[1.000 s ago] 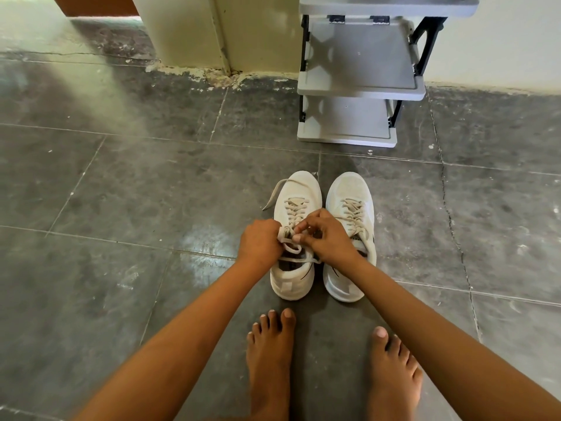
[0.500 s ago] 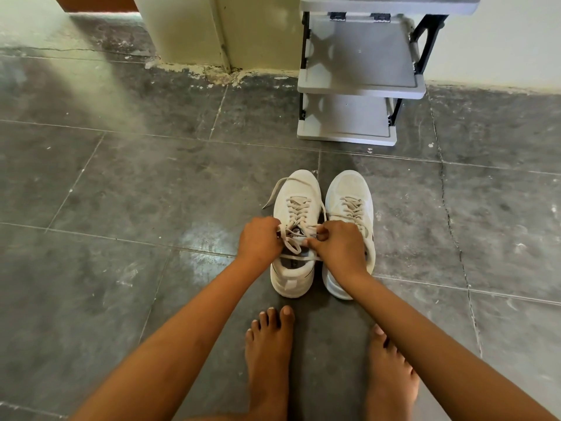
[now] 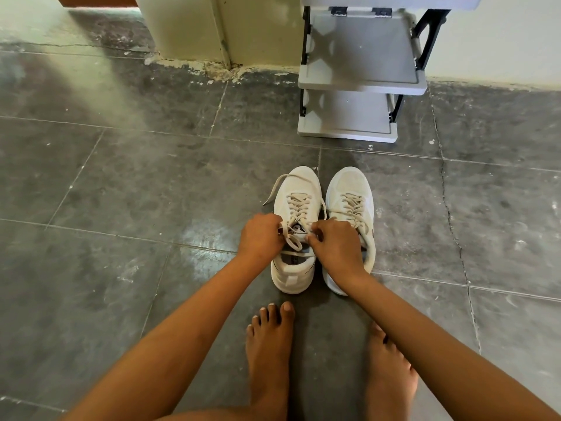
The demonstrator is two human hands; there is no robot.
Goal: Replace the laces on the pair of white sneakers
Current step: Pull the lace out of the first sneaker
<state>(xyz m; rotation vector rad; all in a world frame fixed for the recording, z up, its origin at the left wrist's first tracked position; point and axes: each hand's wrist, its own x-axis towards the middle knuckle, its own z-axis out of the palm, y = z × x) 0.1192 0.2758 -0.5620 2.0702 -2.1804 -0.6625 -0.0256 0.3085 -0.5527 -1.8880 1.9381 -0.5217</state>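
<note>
Floor: dark grey tiles (image 3: 121,177), chipped at the foot of the wall; a grey shoe rack (image 3: 361,77) is seen well beyond both hands.
Worked sneaker (image 3: 299,186): white, stood on the floor with its toe pointing away; it is flanked by the two hands, its collar just below them.
Second sneaker (image 3: 349,183): stood close beside the first, partly covered by the right hand and wrist; fully laced.
Lace (image 3: 299,205): flat and cream, criss-crossed just ahead of the fingers; one free end is trailed off beyond the left hand, and a loop is hung below the knuckles.
Left hand (image 3: 261,235): fingers curled, with the lace pinched at the top eyelets.
Right hand (image 3: 337,247): fingers curled and apparently closed on the lace over the tongue; the exact contact is partly hidden.
Handling: the lace is judged light and limp, best taken close to an eyelet or by its tip and drawn out one crossing at a time. The sneaker is judged light with a soft upper, best steadied at the collar or heel.
Risk: the shoe may be dragged along the smooth tiles by a hard tug.
</note>
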